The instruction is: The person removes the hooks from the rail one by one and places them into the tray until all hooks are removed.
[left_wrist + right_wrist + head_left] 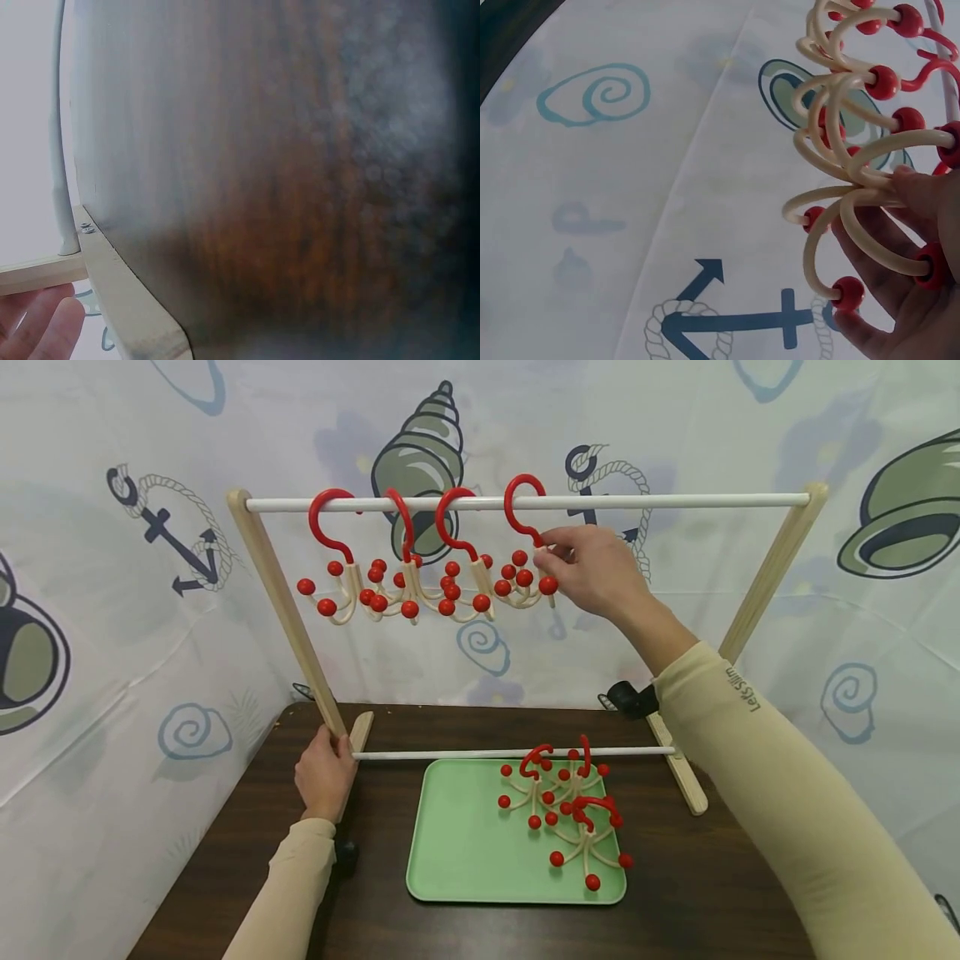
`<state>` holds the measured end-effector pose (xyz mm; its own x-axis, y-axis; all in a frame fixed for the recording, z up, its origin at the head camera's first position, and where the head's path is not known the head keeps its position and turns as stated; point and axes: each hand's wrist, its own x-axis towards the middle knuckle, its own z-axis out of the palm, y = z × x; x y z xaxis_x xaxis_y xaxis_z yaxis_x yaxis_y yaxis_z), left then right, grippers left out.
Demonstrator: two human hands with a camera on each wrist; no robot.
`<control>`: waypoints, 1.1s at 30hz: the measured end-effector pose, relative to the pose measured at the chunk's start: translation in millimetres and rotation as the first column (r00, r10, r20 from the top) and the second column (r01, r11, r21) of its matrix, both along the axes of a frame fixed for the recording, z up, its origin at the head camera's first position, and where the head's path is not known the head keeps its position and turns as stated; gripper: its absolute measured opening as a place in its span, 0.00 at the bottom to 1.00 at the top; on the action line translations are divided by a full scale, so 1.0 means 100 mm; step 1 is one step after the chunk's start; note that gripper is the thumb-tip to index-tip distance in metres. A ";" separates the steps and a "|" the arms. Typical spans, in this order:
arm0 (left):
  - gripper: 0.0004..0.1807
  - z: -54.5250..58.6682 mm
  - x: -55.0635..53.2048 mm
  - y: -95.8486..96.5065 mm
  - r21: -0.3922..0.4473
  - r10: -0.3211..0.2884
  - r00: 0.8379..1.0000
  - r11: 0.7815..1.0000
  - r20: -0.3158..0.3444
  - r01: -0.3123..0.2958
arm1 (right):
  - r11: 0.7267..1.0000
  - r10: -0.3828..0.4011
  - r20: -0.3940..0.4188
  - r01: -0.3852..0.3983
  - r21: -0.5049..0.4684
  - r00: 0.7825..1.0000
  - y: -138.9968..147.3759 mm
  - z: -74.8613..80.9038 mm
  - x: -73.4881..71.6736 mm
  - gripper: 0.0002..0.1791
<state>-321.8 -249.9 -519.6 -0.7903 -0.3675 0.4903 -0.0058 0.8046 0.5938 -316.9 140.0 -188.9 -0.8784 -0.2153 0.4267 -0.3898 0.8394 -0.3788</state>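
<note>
My right hand (592,568) pinches the cream stem of a multi-armed hanger (522,578) just below its red hook, which loops over the white top rod (675,501). In the right wrist view its cream arms (870,262), tipped with red balls, curve out past my fingers. To its left, three more such hangers (408,581) hang from the rod. My left hand (326,777) holds the foot of the rack's left wooden post (288,618). Fingertips (64,326) show beside the wood in the left wrist view.
A green tray (465,835) on the dark brown table (697,893) bears three hangers (588,839) on its right side. The white lower rod (435,754) runs behind the tray. On the right stands the other wooden post (776,577); a patterned sheet (750,568) covers the back.
</note>
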 end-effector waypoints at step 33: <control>0.09 0.02 0.02 0.01 0.012 -0.001 1.000 1.000 0.002 0.001 | 0.877 0.032 -0.203 -0.125 -0.463 0.979 0.57 -0.50 0.01 0.18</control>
<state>-319.9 -248.5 -517.7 -0.7913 -0.3726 0.4848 -0.0062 0.7977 0.6030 -316.2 196.6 -239.2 -0.7631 -0.0124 0.6462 -0.5479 0.5427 -0.6366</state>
